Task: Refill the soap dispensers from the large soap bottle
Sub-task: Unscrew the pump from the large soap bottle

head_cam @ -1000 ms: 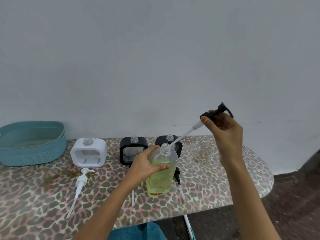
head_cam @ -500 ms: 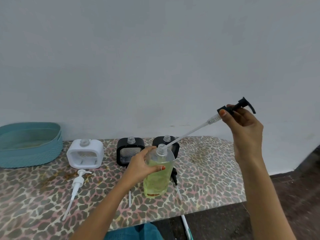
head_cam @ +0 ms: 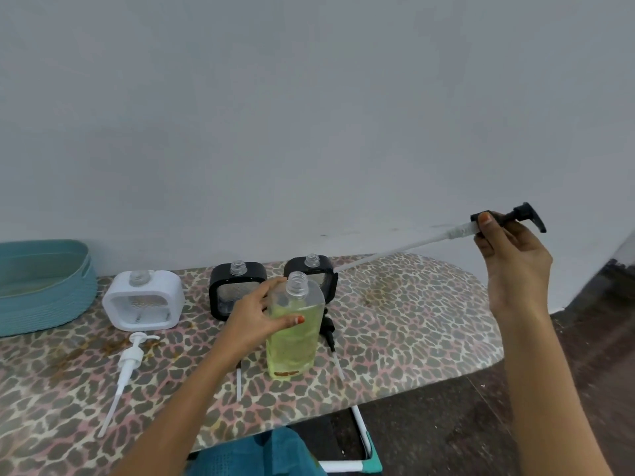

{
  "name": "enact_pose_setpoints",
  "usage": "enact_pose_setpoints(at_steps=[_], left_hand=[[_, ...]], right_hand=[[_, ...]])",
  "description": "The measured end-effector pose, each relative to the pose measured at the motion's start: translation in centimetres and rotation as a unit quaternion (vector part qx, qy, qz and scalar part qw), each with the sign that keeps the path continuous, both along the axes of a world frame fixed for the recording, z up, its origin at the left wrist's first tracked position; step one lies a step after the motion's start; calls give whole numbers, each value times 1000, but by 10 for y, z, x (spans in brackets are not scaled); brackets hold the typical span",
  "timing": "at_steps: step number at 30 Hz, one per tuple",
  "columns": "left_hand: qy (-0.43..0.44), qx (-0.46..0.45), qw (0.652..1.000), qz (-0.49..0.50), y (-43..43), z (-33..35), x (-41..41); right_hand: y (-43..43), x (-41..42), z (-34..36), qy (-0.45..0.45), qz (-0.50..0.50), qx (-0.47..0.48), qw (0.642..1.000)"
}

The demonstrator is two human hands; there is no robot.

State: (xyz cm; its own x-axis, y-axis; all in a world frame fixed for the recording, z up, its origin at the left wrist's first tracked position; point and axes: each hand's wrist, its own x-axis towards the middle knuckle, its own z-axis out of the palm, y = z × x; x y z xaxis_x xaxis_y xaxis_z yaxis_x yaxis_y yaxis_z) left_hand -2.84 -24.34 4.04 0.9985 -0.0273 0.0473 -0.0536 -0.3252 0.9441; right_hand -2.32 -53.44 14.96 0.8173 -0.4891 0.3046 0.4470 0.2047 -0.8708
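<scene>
On leopard-print board (head_cam: 412,321), clear rect. soap btl (head_cam: 295,345)

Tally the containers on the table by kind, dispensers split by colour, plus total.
White dispenser: 1
Black dispensers: 2
Large soap bottle: 1
Teal basket: 1
Total: 5

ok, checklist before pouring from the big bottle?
1. Pump out of large soap bottle: ok; the black pump tube is clear of the neck.
2. Bottle steadied: ok; left hand grips it, upright on the table.
3. Necks uncapped: ok; white dispenser, middle black dispenser, end black dispenser.
4. Right hand free: not ok; it holds the pump.
5. Tube dripping: cannot tell.
</scene>
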Motion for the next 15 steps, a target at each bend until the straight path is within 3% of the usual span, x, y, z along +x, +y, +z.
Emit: enact_pose_setpoints(at_steps=[9,15], left_hand=[[-4,1,1000,5,-5,4,-2],[-2,14,1000,20,-5,3,-3]], right_hand=[[-85,18,-109,229,-121,-23,966],[-98,31,-175,342,-133,-31,930]])
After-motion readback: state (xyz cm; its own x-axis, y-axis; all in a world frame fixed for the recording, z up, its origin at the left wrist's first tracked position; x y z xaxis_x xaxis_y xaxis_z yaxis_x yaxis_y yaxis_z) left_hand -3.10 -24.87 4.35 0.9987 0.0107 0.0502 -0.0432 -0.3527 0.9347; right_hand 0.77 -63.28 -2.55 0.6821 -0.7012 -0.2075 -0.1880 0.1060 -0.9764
